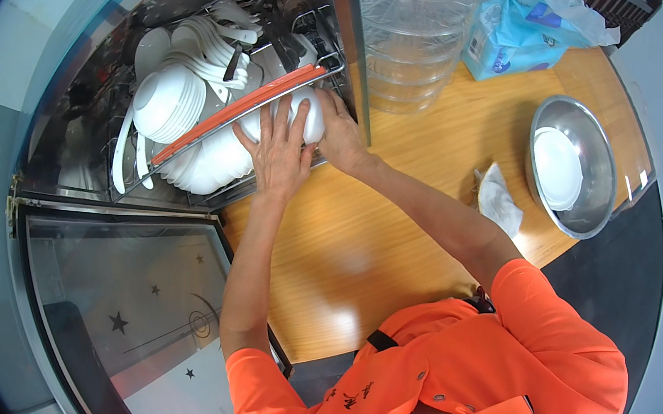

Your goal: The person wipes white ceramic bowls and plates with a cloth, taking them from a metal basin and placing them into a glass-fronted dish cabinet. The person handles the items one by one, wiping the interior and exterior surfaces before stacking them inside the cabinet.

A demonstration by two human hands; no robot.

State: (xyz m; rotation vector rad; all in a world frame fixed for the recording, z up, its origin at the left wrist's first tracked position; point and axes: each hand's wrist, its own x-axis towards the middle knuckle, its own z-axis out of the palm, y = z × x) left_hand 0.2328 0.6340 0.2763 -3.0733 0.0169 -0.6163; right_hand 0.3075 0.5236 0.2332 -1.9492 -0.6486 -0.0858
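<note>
My left hand [279,159] reaches into the lower level of an open dish cabinet, its fingers spread over white dishes. One of its fingertips touches a white bowl [308,118]. On that bowl's right side is my right hand [341,134], its fingers curved around the edge and partly hidden. A row of white dishes [213,162] stands to the left of my hands. Just above my hands runs the front rail of a wire rack, with orange-red chopsticks [232,116] lying along it. The rack carries stacked white bowls [167,103] and several white spoons [208,46].
The cabinet's glass door [140,308] hangs open at the left. On the wooden table [405,256] are a white cloth [498,202] and a steel basin [596,180] holding white bowls [558,164]. Clear stacked containers [414,37] and a blue tissue pack [514,32] stand farther back.
</note>
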